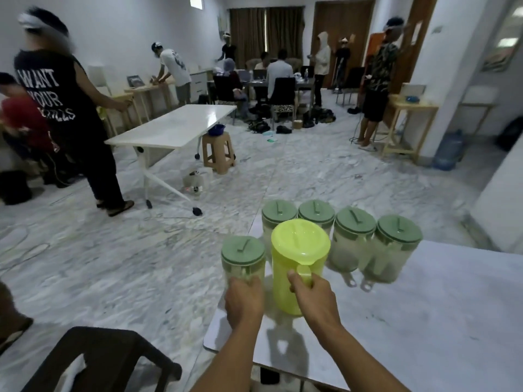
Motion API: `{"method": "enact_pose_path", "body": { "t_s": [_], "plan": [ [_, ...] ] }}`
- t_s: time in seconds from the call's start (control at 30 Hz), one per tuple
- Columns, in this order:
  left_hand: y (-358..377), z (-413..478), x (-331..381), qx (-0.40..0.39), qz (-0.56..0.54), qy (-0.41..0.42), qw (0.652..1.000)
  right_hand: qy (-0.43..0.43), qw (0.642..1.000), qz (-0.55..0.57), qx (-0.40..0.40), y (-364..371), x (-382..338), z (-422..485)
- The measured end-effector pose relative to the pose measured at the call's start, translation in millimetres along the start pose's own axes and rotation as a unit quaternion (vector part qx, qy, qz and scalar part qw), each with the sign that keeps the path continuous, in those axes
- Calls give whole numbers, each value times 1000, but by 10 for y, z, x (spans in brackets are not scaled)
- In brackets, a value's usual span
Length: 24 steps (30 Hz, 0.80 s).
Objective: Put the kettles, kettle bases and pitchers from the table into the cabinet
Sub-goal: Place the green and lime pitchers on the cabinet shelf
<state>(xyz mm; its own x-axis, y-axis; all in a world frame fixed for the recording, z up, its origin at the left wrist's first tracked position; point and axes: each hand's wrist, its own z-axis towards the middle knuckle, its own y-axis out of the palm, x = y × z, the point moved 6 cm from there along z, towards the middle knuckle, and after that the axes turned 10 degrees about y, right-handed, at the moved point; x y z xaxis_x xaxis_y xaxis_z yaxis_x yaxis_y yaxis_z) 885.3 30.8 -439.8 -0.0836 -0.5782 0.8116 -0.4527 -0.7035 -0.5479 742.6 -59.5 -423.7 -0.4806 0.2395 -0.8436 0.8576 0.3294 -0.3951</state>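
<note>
A bright yellow-green pitcher (pixel 294 261) hangs just above the white table (pixel 430 312), casting a shadow on it; my right hand (pixel 314 298) grips its handle. My left hand (pixel 244 301) is closed on the handle side of a clear pitcher with a sage-green lid (pixel 243 258), at the table's left corner. Behind them several more clear pitchers with green lids stand in a row, among them one at the far left (pixel 278 215) and one at the right end (pixel 394 244). No kettle, base or cabinet is in view.
A dark plastic chair (pixel 107 360) stands at my lower left by the table corner. Across the marble floor are a white folding table (pixel 172 128), a tan stool (pixel 218 151) and several people. A white wall edge (pixel 501 205) rises at the right.
</note>
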Motion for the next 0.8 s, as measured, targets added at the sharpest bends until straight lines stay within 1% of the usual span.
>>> {"method": "enact_pose_path", "body": {
  "t_s": [0.1, 0.2, 0.33, 0.43, 0.5, 0.57, 0.63, 0.73, 0.8],
  "plan": [
    [-172, -38, 222, -13, -24, 60, 998, 26, 998, 57, 23, -116, -67, -138],
    [-435, -112, 542, -41, -38, 120, 991, 49, 989, 113, 85, -293, -156, -416],
    [-713, -418, 1121, -92, -57, 180, 978, 80, 965, 162, 188, -770, -250, -840],
    [-742, -829, 1629, -135, -89, 246, 956, 78, 942, 217, 242, -1283, -289, -1201],
    [-675, -1233, 1932, -174, -111, 279, 938, 66, 923, 252, 284, -1704, -289, -1497],
    [-584, -1744, 2170, -213, -133, 304, 919, 50, 895, 284, 340, -2177, -278, -1862],
    [-480, -2324, 2384, -254, -161, 340, 891, 42, 866, 302, 396, -2656, -243, -2233],
    [-323, -3254, 2646, -315, -192, 384, 847, 31, 810, 318, 492, -3402, -102, -2786],
    [-215, -3869, 2780, -347, -213, 400, 821, 33, 778, 320, 540, -3884, 40, -3183]
  ]
}}
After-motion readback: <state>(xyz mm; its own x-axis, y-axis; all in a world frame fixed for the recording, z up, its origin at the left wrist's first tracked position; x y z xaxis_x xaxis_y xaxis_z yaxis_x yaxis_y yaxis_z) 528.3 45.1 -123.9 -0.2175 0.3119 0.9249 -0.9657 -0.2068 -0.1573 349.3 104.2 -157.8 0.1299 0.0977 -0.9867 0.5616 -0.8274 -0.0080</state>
